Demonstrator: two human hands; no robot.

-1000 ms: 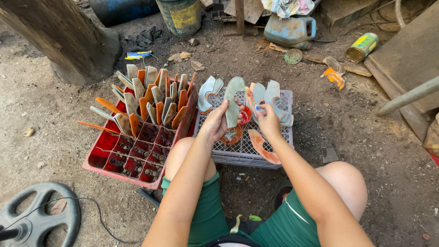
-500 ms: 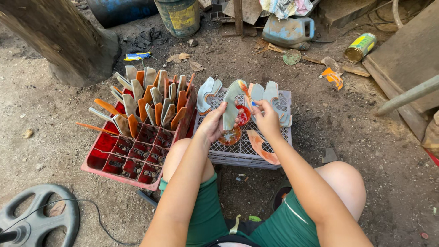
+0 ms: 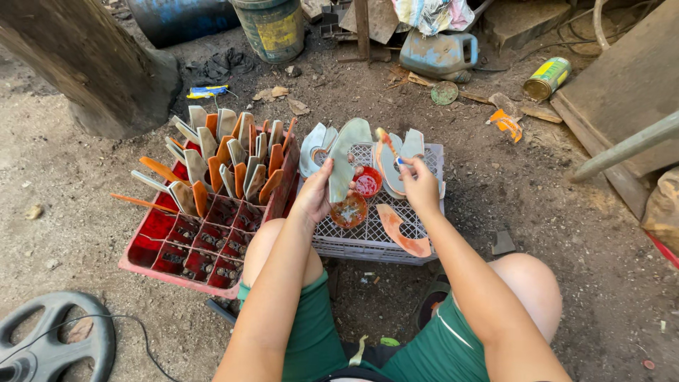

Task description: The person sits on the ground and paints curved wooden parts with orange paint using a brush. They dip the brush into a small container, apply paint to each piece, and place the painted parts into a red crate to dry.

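— How far along is the work looking?

— Roughly the middle, I'd judge. The left hand (image 3: 316,194) is gripping a pale grey-green, sole-shaped flat piece (image 3: 344,157) and holding it upright over the grey perforated plastic crate (image 3: 368,237) that is serving as the surface. The right hand (image 3: 420,185) is pinching a thin brush with an orange-stained tip (image 3: 389,145) just beside that piece.

— So the coating is going on now?

— It seems so, though the face being brushed is turning away from the camera, so I cannot tell how much of it is covered. Two small round dishes of red-orange liquid (image 3: 359,197) are sitting on the crate right under the hands.

— What is looking finished?

— Many sole-shaped pieces with orange faces (image 3: 228,157) are standing in the back rows of the red compartmented plastic crate (image 3: 159,265) to the left. One orange-coated curved piece (image 3: 402,232) is lying flat on the grey crate.

— And what is remaining?

— Several pale uncoated pieces (image 3: 317,145) are leaning at the grey crate's far edge, and the red crate's near compartments are standing unfilled.
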